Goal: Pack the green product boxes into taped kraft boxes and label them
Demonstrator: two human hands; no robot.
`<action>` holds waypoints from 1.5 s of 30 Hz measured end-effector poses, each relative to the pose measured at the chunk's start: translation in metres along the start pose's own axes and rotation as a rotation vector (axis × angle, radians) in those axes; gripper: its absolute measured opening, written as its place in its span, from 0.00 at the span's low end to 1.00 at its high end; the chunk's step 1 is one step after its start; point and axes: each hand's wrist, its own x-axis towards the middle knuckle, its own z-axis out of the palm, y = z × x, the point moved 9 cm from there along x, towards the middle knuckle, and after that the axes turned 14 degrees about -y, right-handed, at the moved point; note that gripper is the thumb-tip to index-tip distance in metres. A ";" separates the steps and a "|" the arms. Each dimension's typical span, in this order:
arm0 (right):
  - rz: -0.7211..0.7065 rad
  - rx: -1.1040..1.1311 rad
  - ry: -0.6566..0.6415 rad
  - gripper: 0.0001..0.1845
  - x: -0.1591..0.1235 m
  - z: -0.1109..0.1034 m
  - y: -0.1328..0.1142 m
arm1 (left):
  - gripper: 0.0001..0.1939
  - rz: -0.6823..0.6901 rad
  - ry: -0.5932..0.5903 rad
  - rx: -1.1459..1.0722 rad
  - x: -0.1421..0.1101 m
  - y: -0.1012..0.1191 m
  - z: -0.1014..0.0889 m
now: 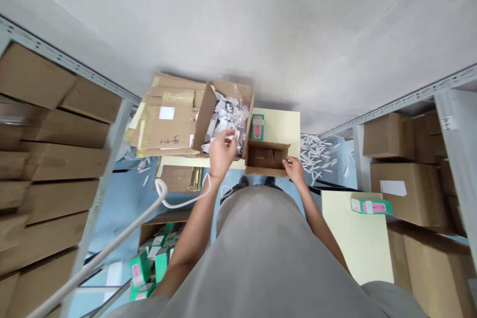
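My left hand [222,154] hovers over the near side of a cardboard box [206,121] filled with white paper scraps [229,117]. Its fingers are bent, with a gap between them and the thumb, and nothing clear shows in it. At the right front corner of a smaller open carton [257,171], my right hand [294,169] pinches the edge. Small brown boxes [266,156] sit inside that carton. Just behind it, a green box with a pink picture [257,127] lies on the pale yellow tabletop [281,126].
Flattened cardboard [175,126] is stacked at left. A white bent tube [122,238] crosses the lower left, near a carton of green boxes [162,253]. White strips [315,156] litter the floor. Another green box [371,206] lies on a side board [354,248]. Shelves of cartons [406,189] flank both sides.
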 end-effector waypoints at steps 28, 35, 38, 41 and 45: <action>-0.232 0.116 -0.030 0.26 -0.008 -0.033 -0.071 | 0.30 -0.189 0.152 -0.007 0.146 0.005 0.007; -0.201 0.131 -0.079 0.26 -0.026 -0.029 -0.064 | 0.11 -0.185 0.212 -0.075 0.139 -0.007 -0.005; -0.166 0.168 -0.068 0.28 -0.032 -0.030 -0.055 | 0.11 -0.067 0.297 -0.209 0.108 -0.009 -0.014; -0.155 0.173 -0.087 0.30 -0.032 -0.027 -0.056 | 0.12 0.009 0.357 -0.300 0.081 -0.005 -0.021; -0.181 0.162 -0.121 0.30 -0.026 -0.025 -0.078 | 0.15 0.108 0.472 -0.385 0.056 0.010 -0.039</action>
